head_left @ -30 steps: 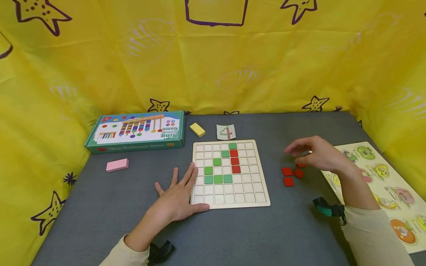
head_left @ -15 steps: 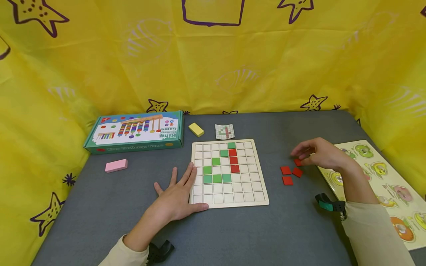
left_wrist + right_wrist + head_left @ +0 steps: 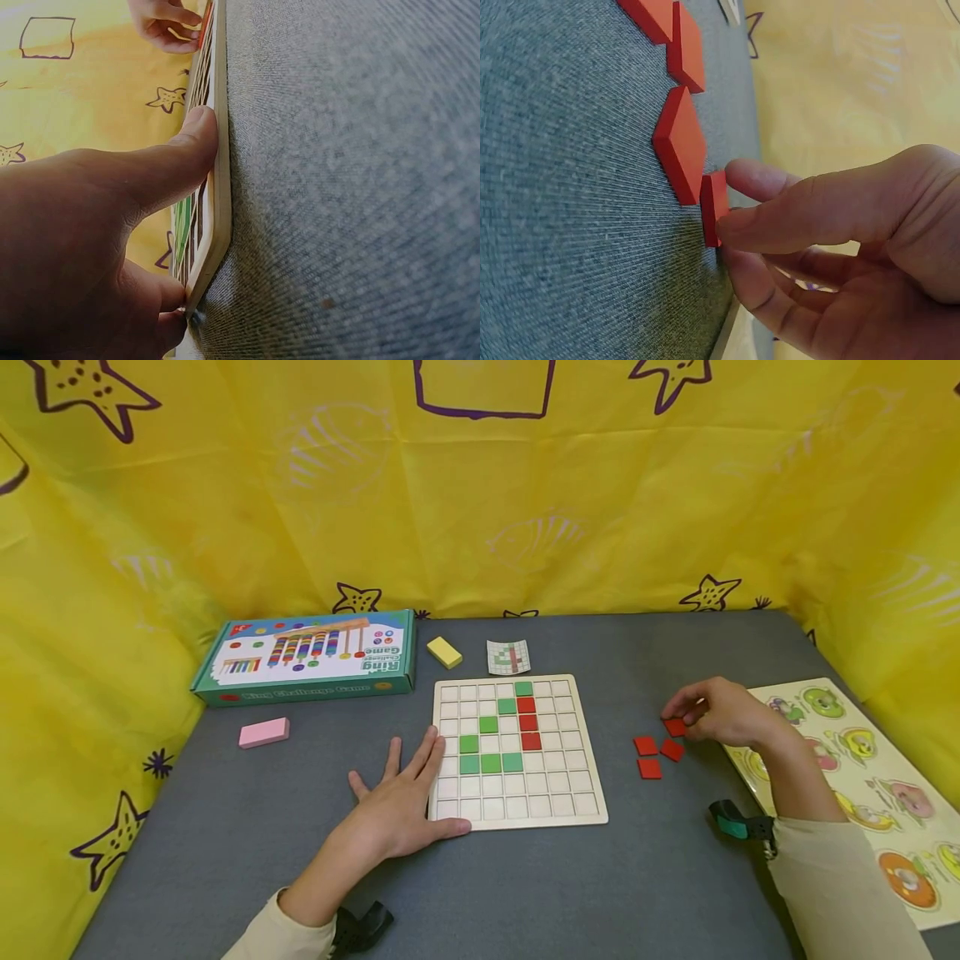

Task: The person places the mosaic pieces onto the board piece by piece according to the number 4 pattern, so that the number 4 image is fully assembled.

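Observation:
A square wooden grid board (image 3: 558,789) holds several green tiles (image 3: 490,763) and a column of three red tiles (image 3: 528,722). My left hand (image 3: 393,814) rests at its left side, fingers spread and straight, the thumb on the near edge. In the left wrist view, that thumb (image 3: 180,161) lies over the board's rim. To the right of the board, my right hand (image 3: 723,714) pinches a red tile (image 3: 674,727) between thumb and fingers, low over the table. Just beside it lie three loose red tiles (image 3: 672,749). The right wrist view shows the thumb on the pinched tile's face (image 3: 713,206).
A small pattern card (image 3: 508,657) and a yellow block (image 3: 445,652) lie behind the board. The Ring Challenge Game box (image 3: 307,660) stands back left, with a pink block (image 3: 264,732) before it. A fruit picture board (image 3: 862,777) lies under the right forearm.
My right hand has come down and slightly right onto the farthest loose red tile and now pinches it. The left hand and grid board have stayed in place.

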